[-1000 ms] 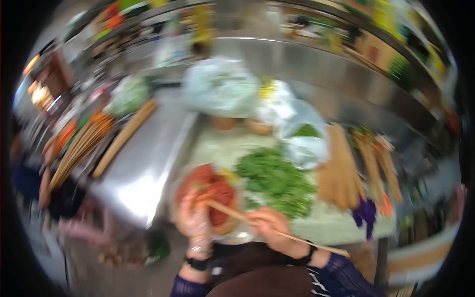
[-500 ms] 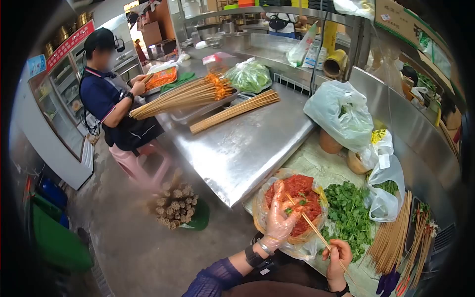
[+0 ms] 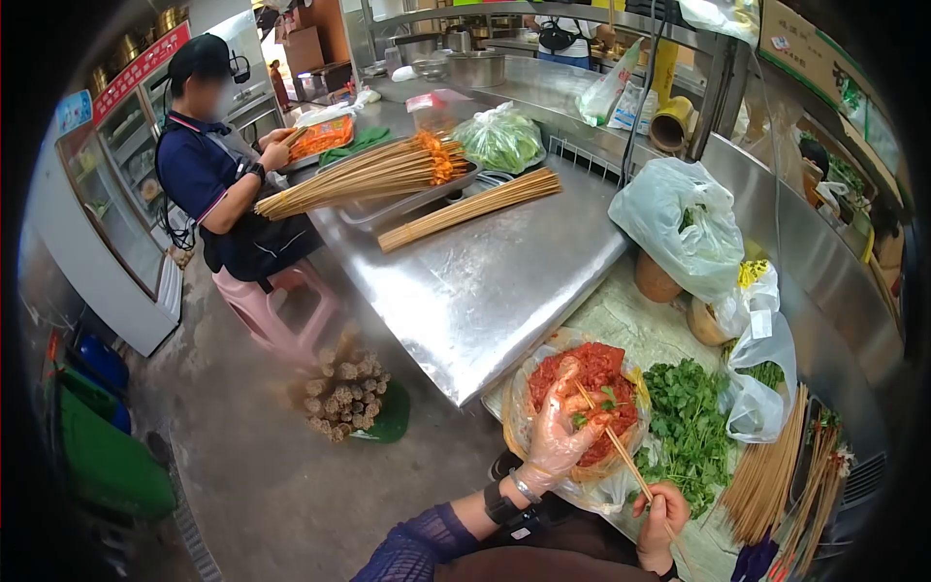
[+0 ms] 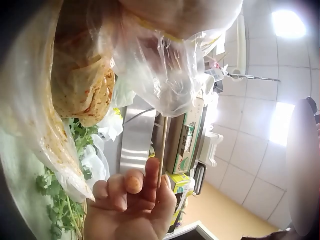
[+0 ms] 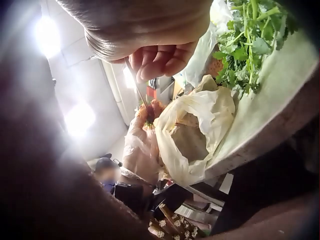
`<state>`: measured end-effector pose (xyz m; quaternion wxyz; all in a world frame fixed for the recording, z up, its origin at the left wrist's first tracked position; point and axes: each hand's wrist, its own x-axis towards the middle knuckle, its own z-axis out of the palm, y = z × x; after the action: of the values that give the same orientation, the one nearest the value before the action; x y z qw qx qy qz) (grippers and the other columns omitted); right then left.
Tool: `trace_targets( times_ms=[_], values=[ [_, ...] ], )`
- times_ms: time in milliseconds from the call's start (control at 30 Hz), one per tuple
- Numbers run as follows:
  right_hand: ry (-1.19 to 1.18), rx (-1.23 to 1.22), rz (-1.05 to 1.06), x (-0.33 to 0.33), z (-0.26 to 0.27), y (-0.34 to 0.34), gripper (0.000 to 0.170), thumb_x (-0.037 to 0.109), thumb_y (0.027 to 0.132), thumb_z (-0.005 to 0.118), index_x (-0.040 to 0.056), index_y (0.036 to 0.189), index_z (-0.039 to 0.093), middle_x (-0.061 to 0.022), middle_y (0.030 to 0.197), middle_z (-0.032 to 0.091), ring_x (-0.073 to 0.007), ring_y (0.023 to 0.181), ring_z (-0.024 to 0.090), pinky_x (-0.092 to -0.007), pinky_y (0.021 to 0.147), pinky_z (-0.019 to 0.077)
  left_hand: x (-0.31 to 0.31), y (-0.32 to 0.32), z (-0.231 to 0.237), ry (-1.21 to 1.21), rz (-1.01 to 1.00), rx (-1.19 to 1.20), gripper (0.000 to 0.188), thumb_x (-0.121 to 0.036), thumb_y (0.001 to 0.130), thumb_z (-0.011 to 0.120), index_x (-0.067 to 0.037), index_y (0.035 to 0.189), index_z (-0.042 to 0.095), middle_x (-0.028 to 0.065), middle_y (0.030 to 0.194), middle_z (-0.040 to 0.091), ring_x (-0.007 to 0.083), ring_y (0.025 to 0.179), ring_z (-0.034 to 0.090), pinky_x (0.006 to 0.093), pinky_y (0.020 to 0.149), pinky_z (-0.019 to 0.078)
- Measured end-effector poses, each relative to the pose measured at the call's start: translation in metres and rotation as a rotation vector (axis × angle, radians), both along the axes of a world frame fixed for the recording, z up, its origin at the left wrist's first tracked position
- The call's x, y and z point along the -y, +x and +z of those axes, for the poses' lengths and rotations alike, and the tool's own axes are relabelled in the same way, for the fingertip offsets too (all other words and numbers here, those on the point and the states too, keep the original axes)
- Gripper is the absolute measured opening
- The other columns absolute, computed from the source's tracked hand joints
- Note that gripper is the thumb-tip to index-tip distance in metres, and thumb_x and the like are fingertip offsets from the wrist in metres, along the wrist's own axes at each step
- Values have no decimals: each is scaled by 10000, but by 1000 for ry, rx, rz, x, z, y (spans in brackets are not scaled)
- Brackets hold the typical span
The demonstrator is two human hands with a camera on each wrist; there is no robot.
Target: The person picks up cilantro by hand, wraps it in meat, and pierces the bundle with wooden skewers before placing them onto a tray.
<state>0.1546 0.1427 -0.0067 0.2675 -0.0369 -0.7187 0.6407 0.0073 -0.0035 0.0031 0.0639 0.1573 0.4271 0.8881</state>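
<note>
Over a plastic-lined bowl of red meat (image 3: 609, 361), my gloved left hand (image 3: 560, 436) pinches a piece of meat and green leaf at the upper end of a thin wooden skewer (image 3: 628, 462). My bare right hand (image 3: 663, 519) grips the lower part of that skewer between thumb and fingers. In the left wrist view the right hand (image 4: 132, 207) holds the stick (image 4: 163, 145) upright in the picture. The right wrist view has the gloved left hand (image 5: 139, 152) at the skewer's far end, beside the crumpled bag (image 5: 192, 125). Leafy herbs (image 3: 687, 417) lie right of the bowl.
Bare skewers (image 3: 766, 475) lie at the right. Behind the bowl stand a large plastic bag (image 3: 679, 228) and smaller bags. Loaded skewers (image 3: 369, 179) rest on a tray at left, near a seated person (image 3: 208, 165). A green bin of sticks (image 3: 388, 417) stands on the floor.
From a blurred view one second ago, the head view has swung left, bringing the seated person into sight. Both hands stay on the skewer over the bowl, with little movement since half a second ago.
</note>
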Motion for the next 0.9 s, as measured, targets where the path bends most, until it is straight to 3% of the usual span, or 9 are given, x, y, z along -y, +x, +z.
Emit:
trace_targets(
  times_ms=[900],
  values=[
    [42, 10, -19, 2, -4, 6, 278, 266, 911, 548, -8, 869, 560, -75, 640, 522, -131, 488, 502, -241, 432, 397, 0, -2, -9, 37, -11, -15, 719, 52, 810, 624, -11, 1398, 216, 130, 1198, 514, 183, 1110, 507, 310, 929, 456]
  ],
)
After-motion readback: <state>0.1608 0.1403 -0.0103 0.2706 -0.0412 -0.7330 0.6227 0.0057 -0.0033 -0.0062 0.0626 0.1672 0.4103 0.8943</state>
